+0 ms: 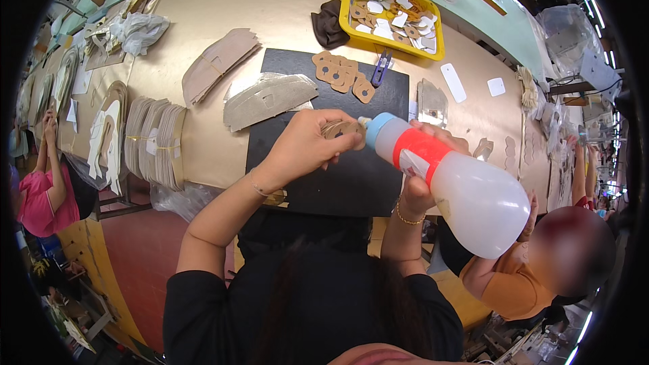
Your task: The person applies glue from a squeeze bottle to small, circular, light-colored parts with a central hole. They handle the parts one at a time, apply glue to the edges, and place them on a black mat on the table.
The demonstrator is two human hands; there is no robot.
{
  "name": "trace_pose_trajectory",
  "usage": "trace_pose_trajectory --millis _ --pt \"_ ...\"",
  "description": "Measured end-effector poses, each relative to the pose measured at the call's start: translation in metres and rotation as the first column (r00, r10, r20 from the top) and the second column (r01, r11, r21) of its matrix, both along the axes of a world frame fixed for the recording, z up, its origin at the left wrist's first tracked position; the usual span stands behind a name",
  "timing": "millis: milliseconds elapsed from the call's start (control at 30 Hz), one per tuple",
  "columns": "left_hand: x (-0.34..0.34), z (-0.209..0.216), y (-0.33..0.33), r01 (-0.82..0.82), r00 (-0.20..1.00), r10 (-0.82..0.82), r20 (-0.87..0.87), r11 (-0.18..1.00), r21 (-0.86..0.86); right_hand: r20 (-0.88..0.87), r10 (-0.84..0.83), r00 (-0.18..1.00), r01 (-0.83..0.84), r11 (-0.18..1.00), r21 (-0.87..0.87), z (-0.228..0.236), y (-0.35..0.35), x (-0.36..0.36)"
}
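My left hand (305,142) is closed around a small stack of tan cardboard pieces (336,129), held above a black mat (318,186). My right hand (417,197) grips a large translucent squeeze bottle (481,199) with a blue cap and a red band. The bottle lies tilted, its nozzle pointing left, close to the held pieces; whether they touch I cannot tell. More tan pieces with dark holes (341,71) overlap at the mat's far side, beside a purple-handled tool (382,69). A stack of grey-brown curved pieces (270,100) rests partly on the mat.
A yellow tray (351,13) of small white and tan pieces stands at the back, next to a dark cloth (330,23). Bundled stacks (154,142) line the left side. White cards (453,82) lie right. Co-workers sit on both sides, an orange sleeve (514,284) close at right.
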State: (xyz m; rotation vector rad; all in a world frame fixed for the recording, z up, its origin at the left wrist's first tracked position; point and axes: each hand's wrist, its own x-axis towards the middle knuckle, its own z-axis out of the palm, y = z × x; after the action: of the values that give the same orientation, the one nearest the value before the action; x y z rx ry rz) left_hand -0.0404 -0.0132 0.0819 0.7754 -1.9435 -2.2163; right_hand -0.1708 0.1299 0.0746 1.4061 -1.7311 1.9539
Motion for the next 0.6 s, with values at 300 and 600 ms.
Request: trace_pose_trajectory --millis 300,600 --pt "-0.004 -0.011 -0.003 -0.079 0.993 0.092 -0.078 0.985 0.156 0.143 0.106 0.984 -0.09 0.989 -0.117 -0.008 0.013 0.0" --pt "-0.007 -0.004 0.003 -0.117 0.99 0.12 -0.078 0.992 0.049 0.219 0.06 0.974 -0.05 0.998 -0.048 -0.007 0.009 0.008"
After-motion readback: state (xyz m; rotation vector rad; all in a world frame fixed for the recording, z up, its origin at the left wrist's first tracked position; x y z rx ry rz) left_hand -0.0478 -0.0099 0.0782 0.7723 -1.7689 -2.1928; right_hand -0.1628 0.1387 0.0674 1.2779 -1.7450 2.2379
